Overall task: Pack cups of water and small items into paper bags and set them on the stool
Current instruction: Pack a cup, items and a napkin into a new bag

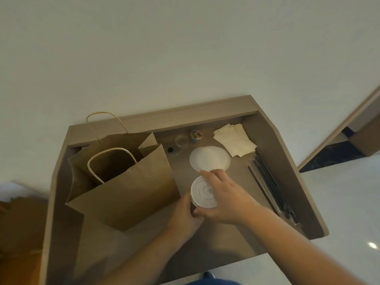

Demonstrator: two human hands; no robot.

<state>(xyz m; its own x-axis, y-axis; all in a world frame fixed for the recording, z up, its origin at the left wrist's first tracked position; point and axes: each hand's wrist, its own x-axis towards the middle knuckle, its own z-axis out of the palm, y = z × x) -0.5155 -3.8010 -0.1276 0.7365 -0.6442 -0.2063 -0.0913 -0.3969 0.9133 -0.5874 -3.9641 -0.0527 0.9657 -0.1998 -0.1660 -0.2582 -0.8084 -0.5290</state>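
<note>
Cup (194,204) stands on the bench (226,243), just right of the open paper bag (123,192); left hand (185,215) wraps its fingers round the wall to steady it; right hand (225,199) clasps the lid (203,191) with its fingers, apparently seating it against spills.

The cup's (202,192) side is hidden behind the fingers (213,177); beyond them, a little jar's (196,136) colourful contents are too small to tell.
</note>
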